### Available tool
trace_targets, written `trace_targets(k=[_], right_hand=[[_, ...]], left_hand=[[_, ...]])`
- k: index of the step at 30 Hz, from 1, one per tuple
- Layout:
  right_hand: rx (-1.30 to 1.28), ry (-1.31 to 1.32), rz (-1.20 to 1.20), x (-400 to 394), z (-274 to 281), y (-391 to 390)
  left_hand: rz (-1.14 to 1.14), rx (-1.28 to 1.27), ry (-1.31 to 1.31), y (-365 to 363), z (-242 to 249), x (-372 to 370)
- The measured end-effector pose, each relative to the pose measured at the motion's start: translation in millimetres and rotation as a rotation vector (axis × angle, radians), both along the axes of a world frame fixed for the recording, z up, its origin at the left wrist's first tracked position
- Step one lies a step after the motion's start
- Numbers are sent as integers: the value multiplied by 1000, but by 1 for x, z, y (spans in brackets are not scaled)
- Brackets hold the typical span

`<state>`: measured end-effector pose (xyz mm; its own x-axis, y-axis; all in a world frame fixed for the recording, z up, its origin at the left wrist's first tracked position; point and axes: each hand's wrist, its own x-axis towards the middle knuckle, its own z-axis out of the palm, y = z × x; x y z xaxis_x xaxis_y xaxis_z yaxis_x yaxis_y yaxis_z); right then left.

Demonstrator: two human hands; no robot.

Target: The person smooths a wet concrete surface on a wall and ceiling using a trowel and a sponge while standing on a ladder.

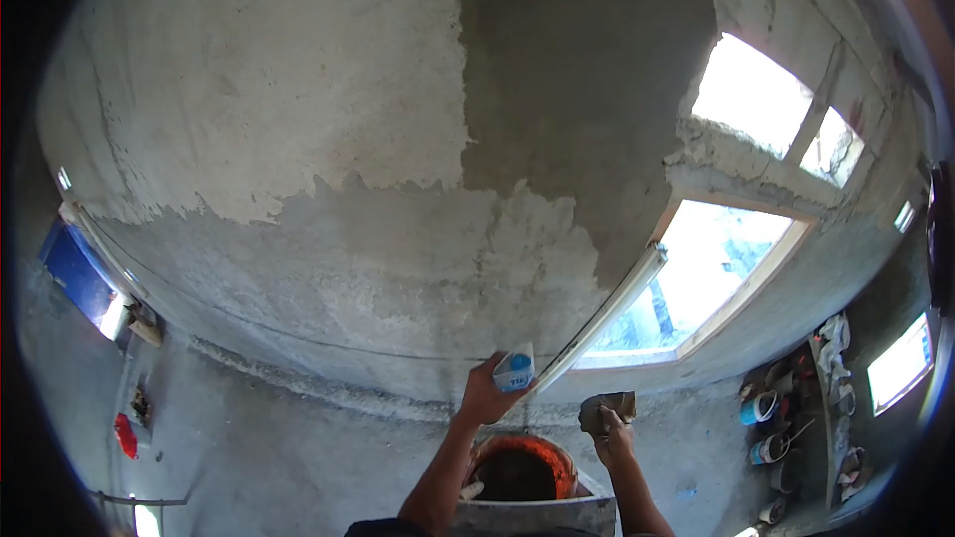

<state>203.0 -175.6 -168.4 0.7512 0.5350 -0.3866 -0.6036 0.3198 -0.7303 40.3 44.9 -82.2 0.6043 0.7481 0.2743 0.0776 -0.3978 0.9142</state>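
My left hand (481, 393) is closed around a small white plastic container (514, 370) with blue print, held out in front of the wall. A flat, rectangular, mortar-coated piece (607, 412) is gripped in my right hand (615, 440); its exact kind is hard to make out. Below and between my forearms stands an orange-rimmed bucket (569, 467) with a dark grey mix (515, 477) inside. The wall ahead bears a dark, wet-looking plaster patch (587, 60) beside paler plaster (269, 70).
A long straight bar (597, 323) leans at the window opening (686, 283). Several buckets (766, 447) and a shelf (831, 418) with items line the right side. A blue panel (78, 268) and a red object (125, 436) are at left on the concrete floor (269, 438).
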Motion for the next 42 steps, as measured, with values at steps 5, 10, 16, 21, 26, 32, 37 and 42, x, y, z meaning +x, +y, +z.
trace_targets(k=[5,10,16,21,26,32,37,42], right_hand=[[64,97,35,-39,2,4],[137,137,97,-45,15,19],[113,191,60,-47,39,19],[161,226,88,-51,46,19],[220,291,86,-48,41,15],[188,330,101,-40,34,11],[-62,154,46,-29,21,13],[26,264,133,-10,-4,26]], left_hand=[[-322,253,322,-26,64,-7],[-549,372,740,-41,77,-3],[-532,562,1043,-51,92,4],[-575,649,1183,-57,95,16],[-593,788,1164,-55,81,22],[-530,703,1074,-52,89,28],[-332,483,842,-30,77,17],[-106,317,517,3,17,-8]])
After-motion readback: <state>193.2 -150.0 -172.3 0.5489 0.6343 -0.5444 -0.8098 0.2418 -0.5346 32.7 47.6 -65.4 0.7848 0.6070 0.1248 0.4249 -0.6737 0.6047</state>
